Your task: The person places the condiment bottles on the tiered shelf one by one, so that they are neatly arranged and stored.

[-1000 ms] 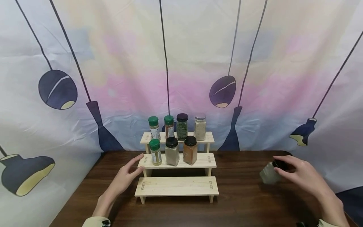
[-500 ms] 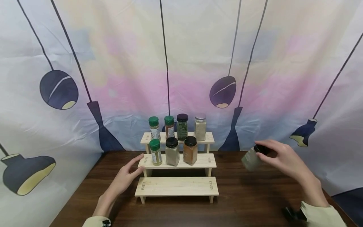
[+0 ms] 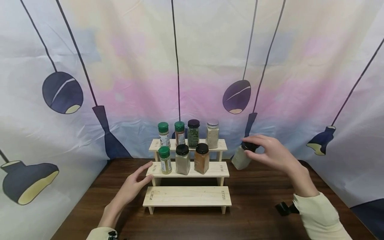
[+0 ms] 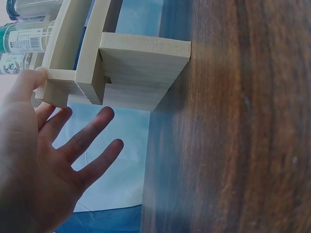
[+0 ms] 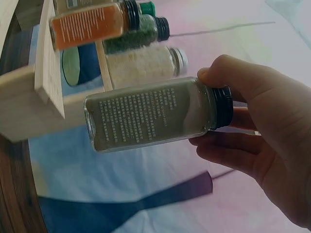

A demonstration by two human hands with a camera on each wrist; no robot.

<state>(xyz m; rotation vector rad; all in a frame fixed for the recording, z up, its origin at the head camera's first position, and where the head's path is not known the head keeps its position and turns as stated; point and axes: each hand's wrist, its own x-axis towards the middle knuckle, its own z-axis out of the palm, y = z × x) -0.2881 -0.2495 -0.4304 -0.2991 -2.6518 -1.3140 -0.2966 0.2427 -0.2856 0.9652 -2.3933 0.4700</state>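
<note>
My right hand (image 3: 271, 155) pinches a glass spice jar (image 5: 146, 116) near its black lid and holds it tilted in the air, just right of the wooden tiered rack (image 3: 187, 196). Greyish powder fills most of this jar, and printed lettering covers its side. My left hand (image 3: 132, 186) touches the left end of the rack's middle tier; in the left wrist view its thumb lies on the wood and the other fingers (image 4: 92, 133) are spread. That tier bears a green-capped jar (image 3: 165, 161), a black-lidded jar of greyish powder (image 3: 182, 161) and a black-lidded jar of orange powder (image 3: 201, 160).
On the top tier stand two green-capped jars, a jar of green herbs (image 3: 193, 135) and a silver-lidded jar (image 3: 212, 135). The lowest tier bears nothing. A dark wooden table (image 3: 249, 213) lies beneath, with a patterned cloth (image 3: 138, 66) hanging behind.
My right hand has carried the greyish jar leftward and up, from the table's right side to near the rack. My left hand has stayed at the middle tier.
</note>
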